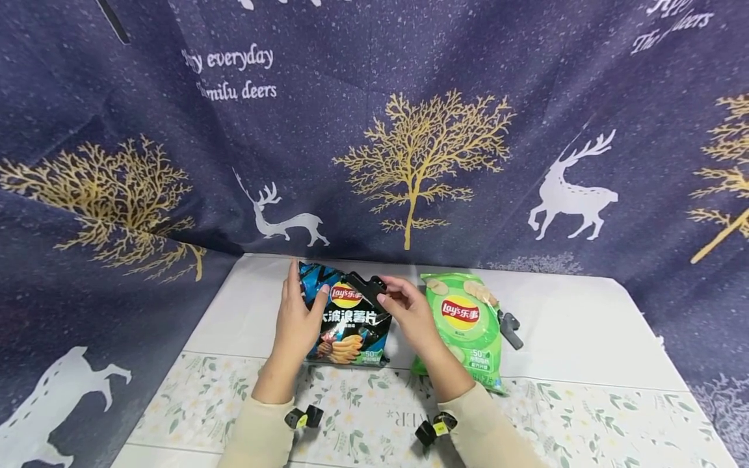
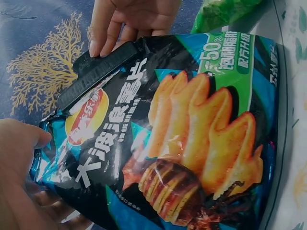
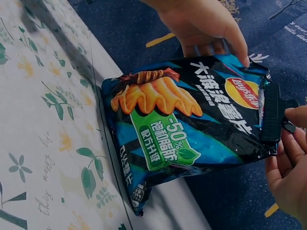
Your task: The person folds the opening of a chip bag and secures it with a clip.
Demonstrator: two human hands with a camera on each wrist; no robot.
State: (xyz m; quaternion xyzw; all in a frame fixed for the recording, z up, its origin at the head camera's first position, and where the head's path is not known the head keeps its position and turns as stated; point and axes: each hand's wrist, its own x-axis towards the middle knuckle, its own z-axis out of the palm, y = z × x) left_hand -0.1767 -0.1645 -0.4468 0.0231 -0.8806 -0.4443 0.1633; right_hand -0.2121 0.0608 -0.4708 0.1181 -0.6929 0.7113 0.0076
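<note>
The dark chip bag (image 1: 354, 330) is at lower centre of the head view. The black clip (image 1: 367, 290) lies along its top edge, long axis sloping from upper left to lower right. The right hand (image 1: 414, 318) is nearer, its fingers pinching the clip from the right; the left hand (image 1: 298, 325) grips the bag's left side.

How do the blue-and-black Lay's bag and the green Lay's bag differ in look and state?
The blue-and-black Lay's bag pictures ridged chips; the green Lay's bag pictures rounded chips.
The left hand holds the blue-and-black bag; neither hand grips the green bag.
A black clip, held by the right hand, is at the blue-and-black bag's top edge; another clip is by the green bag's right side.
Both are marked "-50".
</note>
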